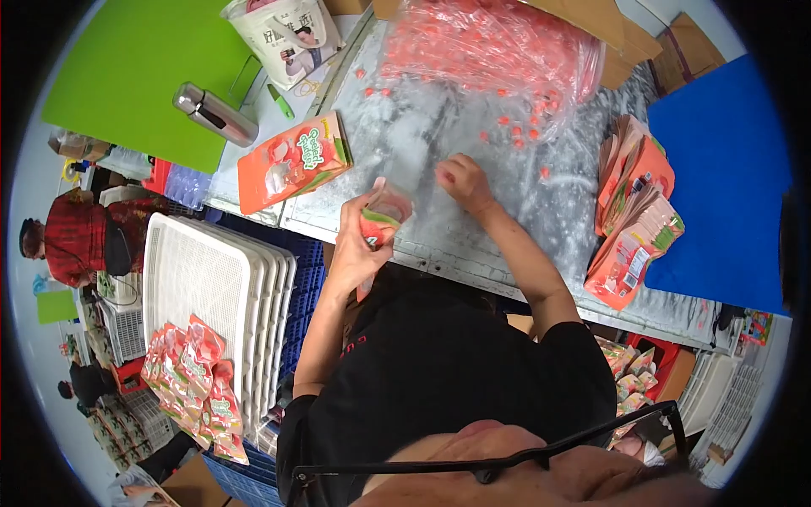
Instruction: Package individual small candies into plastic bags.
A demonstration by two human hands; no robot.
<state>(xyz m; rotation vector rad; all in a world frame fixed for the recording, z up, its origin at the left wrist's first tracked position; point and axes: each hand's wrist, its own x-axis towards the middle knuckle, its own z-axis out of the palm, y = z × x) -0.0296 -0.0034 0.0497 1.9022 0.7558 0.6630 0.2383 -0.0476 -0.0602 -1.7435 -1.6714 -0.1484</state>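
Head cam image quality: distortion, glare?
Head view: fisheye, black corners; head view: white glints on the plastic bag, bright highlights on the metal flask; head view: pale patches on the table, glare or residue, cannot tell.

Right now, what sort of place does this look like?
Probably a small packing workshop: a big bag of red pieces lies on the worktable, the left hand holds a pouch, and more pouches rest against stacked trays.
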